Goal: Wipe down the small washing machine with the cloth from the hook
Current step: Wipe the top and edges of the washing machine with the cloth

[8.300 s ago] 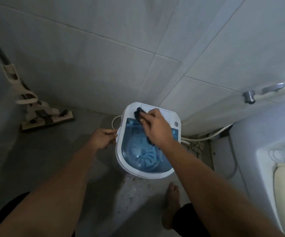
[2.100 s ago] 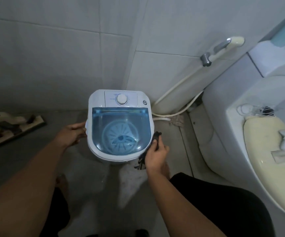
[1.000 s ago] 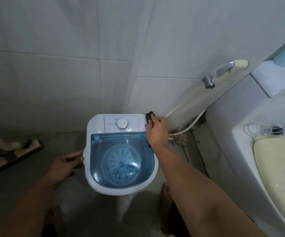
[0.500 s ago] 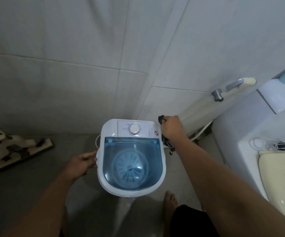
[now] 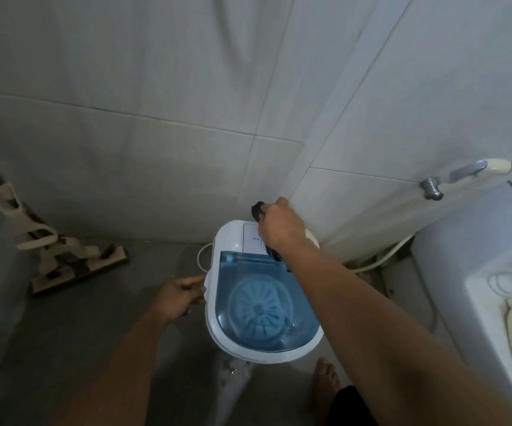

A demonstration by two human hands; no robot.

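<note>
The small washing machine [image 5: 227,241] is white with a clear blue lid and stands on the floor in the corner of tiled walls. My right hand [image 5: 280,226] rests on its rear control panel, closed around a dark cloth [image 5: 257,209] that pokes out above my fingers and below my wrist. The hand hides the dial. My left hand [image 5: 179,295] grips the machine's left side at the rim.
A flat mop [image 5: 64,259] leans at the left with its head on the grey floor. A bidet sprayer [image 5: 466,173] hangs on the right wall, its hose running down behind the machine. A white toilet [image 5: 476,272] stands at right. My bare foot [image 5: 326,379] is beside the machine.
My right hand with the cloth has shifted from the machine's rear right corner onto the control panel, covering the dial. My left hand has kept its hold on the left side.
</note>
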